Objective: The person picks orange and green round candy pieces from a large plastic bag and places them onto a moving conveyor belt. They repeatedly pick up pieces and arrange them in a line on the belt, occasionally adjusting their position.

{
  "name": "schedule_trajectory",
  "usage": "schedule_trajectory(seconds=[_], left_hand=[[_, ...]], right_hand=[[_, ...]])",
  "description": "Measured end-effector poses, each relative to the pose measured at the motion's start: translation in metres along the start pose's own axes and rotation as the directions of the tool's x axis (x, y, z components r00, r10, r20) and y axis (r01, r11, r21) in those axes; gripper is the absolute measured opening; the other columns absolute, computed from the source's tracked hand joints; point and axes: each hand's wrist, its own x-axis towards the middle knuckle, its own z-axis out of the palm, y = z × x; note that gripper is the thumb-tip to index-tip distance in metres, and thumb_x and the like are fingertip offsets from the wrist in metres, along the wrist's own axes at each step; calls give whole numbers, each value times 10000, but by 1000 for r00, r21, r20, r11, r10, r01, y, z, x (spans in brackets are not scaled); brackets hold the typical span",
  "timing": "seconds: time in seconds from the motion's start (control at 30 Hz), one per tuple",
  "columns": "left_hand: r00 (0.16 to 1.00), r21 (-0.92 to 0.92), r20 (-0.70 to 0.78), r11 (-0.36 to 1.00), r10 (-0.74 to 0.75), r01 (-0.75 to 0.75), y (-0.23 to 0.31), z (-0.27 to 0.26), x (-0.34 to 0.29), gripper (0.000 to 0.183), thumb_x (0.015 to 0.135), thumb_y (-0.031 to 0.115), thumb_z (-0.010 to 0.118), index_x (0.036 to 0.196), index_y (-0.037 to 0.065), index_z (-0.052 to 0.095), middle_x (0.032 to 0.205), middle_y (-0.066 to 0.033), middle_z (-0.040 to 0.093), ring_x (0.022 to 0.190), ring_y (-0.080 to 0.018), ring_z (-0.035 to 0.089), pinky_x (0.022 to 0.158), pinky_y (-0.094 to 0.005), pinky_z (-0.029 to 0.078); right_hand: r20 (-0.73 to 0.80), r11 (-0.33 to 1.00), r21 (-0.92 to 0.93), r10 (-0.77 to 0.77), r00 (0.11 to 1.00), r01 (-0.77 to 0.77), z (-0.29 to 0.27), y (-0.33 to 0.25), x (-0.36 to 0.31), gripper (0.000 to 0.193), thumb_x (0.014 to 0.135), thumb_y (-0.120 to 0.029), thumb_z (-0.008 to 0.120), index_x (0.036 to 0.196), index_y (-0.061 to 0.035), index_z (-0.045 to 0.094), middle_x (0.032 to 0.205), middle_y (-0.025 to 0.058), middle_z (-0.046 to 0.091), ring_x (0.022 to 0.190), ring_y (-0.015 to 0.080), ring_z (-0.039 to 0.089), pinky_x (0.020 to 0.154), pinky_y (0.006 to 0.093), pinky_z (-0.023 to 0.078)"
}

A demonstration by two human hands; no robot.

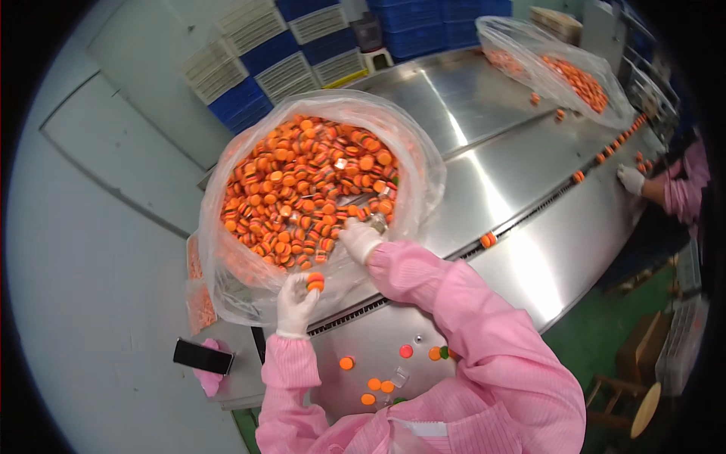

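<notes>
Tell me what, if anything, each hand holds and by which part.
The left hand pinches an orange striped piece by its lower left edge. The right hand is inside the bag; whether it grips anything cannot be told.

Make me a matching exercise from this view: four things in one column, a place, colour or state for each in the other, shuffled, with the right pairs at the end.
Column one
1. Left hand
2. Right hand
3. Smartphone
4. Stacked crates

Column two
A. Blue and white, beyond the metal worktop
B. Holding a layered orange piece at the near side of the large clear bag
C. Black, above a pink object
D. Within the mouth of the large clear bag

Pairs: 1-B, 2-D, 3-C, 4-A
</notes>
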Motion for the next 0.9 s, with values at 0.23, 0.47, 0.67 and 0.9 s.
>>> schedule_trajectory(seconds=[0.23,0.47,0.67,0.9], left_hand=[[983,-106,1,978,-182,181,-8,8,-31,287,766,-69,569,1039,1,513,961,-52,576,831,-119,572,751,-241,471],[989,-320,141,943,-44,87,-16,48,-25,340,759,-50,597,1082,12,511,999,-55,566,807,-110,565,729,-224,468],[999,-51,19,998,49,-48,-40,57,-34,361,755,-82,580,1097,-10,490,1041,-58,515,885,-129,563,770,-247,480],[989,-31,-127,997,-72,69,-51,55,-41,312,729,-35,620,1032,19,569,893,-43,556,805,-97,559,679,-209,464]], right_hand=[[-200,890,445,-5,980,96,-30,-6,-25,268,812,-191,575,1024,-29,565,938,132,568,893,281,584,743,381,463],[-130,278,948,-104,986,155,-48,-26,-139,250,829,-114,600,1057,-25,549,919,48,557,850,109,543,727,242,444],[-139,311,936,-104,985,165,-31,-31,-151,238,855,26,488,1090,2,510,952,84,561,912,143,562,781,261,455],[13,11,1000,-132,991,-12,-14,-32,-150,264,856,31,467,1112,-35,456,959,58,527,904,133,542,794,253,450]])
